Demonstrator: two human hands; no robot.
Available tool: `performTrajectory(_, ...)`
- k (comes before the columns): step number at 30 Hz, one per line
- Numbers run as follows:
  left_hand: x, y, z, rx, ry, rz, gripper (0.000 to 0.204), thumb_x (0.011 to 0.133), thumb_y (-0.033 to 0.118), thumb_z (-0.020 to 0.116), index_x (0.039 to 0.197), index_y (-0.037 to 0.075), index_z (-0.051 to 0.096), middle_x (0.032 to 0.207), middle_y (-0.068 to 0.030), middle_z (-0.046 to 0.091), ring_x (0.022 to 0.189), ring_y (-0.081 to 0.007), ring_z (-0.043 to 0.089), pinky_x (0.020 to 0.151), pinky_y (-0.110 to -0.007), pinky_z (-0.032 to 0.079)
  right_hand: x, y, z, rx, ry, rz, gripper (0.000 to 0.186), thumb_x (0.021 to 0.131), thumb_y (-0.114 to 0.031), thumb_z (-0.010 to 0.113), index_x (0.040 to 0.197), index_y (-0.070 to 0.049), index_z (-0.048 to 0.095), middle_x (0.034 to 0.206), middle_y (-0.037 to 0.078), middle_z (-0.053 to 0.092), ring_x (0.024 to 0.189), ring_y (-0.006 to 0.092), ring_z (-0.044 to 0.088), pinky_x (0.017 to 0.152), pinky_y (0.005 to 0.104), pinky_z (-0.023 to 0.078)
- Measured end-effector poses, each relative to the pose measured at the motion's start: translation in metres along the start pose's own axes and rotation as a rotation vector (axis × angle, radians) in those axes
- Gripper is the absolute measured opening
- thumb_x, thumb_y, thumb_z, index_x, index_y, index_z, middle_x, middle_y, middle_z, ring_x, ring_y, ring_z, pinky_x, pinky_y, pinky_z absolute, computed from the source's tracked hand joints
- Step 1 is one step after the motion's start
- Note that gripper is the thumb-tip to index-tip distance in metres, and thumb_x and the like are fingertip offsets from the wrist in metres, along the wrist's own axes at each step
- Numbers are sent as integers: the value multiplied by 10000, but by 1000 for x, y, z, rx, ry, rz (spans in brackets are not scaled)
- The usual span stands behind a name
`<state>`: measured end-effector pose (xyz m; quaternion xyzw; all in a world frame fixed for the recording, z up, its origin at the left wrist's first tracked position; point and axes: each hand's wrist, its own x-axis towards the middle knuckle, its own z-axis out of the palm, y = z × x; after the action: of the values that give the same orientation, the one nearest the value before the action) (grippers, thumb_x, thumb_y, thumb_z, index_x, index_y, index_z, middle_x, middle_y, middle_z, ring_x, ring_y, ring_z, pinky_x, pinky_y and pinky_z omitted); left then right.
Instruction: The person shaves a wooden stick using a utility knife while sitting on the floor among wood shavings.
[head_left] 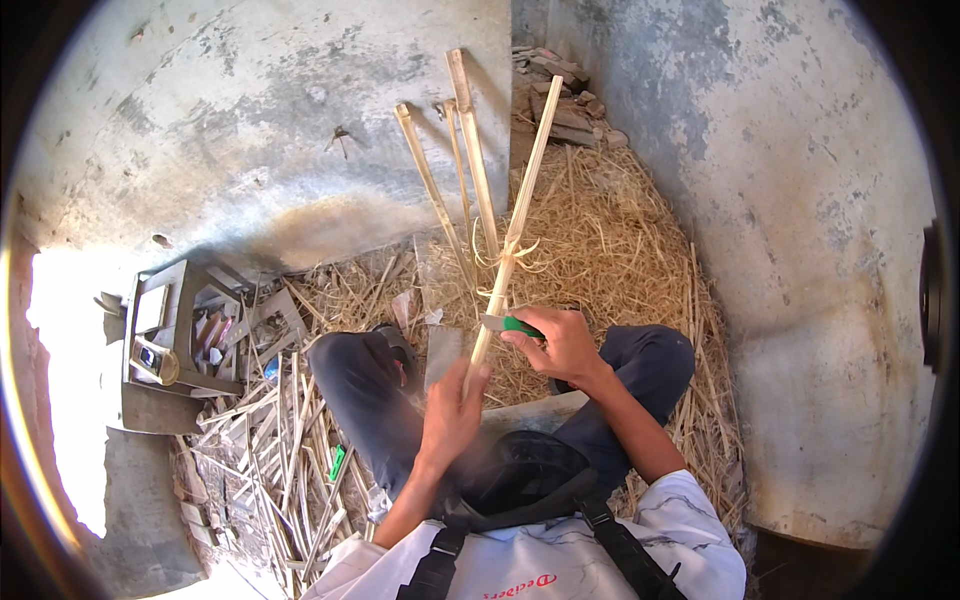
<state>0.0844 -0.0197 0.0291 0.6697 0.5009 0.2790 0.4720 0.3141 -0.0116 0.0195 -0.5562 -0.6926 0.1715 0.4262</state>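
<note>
My left hand [453,415] is closed round the lower end of a long pale bamboo strip [532,180], which slants up and away to the right between my knees. In my right hand [562,345] is a green-handled utility knife [520,326]. Its blade lies against the strip a little above my left hand. Thin curled shavings [515,252] cling to the strip farther up. Beyond it, several bamboo poles [473,150] lean against the wall.
Straw-like shavings [610,220] cover the floor ahead. At left stands a wooden stand [190,325] holding odds and ends. Cut sticks [275,480] lie scattered below it, with a second green object [337,462] among them. Bare walls [810,250] rise at right and ahead.
</note>
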Motion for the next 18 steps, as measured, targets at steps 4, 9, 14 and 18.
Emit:
performTrajectory(4, -1, 2, -3, -5, -18, -9, 323, 1118, 315, 636, 1079, -3, 678, 688, -182, 641, 596, -287, 614, 596, -441, 476, 1, 5, 1, -24, 12, 1, 383, 1007, -381, 773, 1122, -16, 788, 935, 155, 790, 706, 326, 751, 631, 403, 573)
performTrajectory(9, -11, -6, -7, 62, -83, -41, 336, 1122, 331, 621, 1102, 1, 682, 693, -194, 642, 617, -282, 628, 618, -436, 489, 13, 19, -24, -130, 39, 120, 343, 1031, -368, 741, 1130, -44, 797, 860, 149, 770, 666, 315, 722, 600, 401, 537)
performTrajectory(14, -17, -12, -7, -132, -159, -123, 362, 1135, 360, 612, 1081, 9, 678, 700, -59, 608, 645, -158, 568, 605, -356, 456, 13, 16, -28, 10, 16, 193, 339, 1058, -353, 698, 1148, -41, 797, 786, 109, 724, 651, 208, 655, 614, 378, 488)
performTrajectory(18, -15, 0, -7, -443, -291, -205, 301, 1174, 318, 556, 1063, 46, 622, 706, 93, 437, 589, -8, 354, 512, -232, 277, 3, 25, -23, 539, -90, 380, 350, 1075, -339, 668, 1156, -22, 793, 768, 69, 688, 693, 133, 586, 640, 346, 452)
